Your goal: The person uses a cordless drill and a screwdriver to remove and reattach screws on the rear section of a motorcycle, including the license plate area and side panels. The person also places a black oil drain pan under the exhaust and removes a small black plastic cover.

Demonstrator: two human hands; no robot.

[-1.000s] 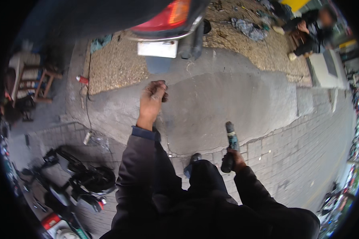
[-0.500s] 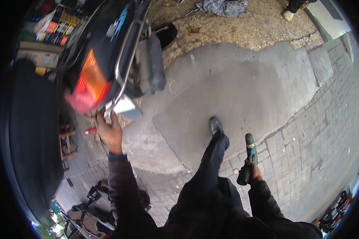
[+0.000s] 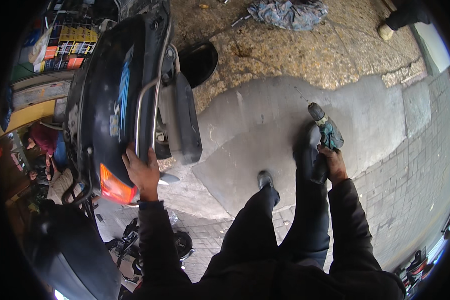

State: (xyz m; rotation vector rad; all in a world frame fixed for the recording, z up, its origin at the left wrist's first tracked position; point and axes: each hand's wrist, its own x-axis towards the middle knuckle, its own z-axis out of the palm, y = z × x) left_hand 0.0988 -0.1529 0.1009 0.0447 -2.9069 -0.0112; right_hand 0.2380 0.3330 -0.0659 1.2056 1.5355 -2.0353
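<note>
A black scooter [image 3: 102,100] with an orange and red tail light [image 3: 116,185] stands at the left. Along its side runs a bent chrome rail [image 3: 141,107]. My left hand [image 3: 143,175] is closed around the rear part of that rail, just beside the tail light; its palm side is hidden. In my right hand [image 3: 335,162] I hold a green and black cordless drill [image 3: 330,132] by its grip, in front of my right leg. A long thin bit [image 3: 301,94] sticks out of its chuck, pointing forward and a little left.
A dark box-like case [image 3: 67,255] lies close at the lower left. Stacked coloured boxes [image 3: 75,40] stand at the far left, with a person [image 3: 47,142] below them. A crumpled cloth [image 3: 287,14] is on the rough ground ahead. Another person's shoe [image 3: 385,31] shows at the far right.
I have stepped forward along the scooter, and my right leg now shows ahead. The drill has moved forward and tilted left. My left hand now grips the rail; the red item near it is out of sight.
</note>
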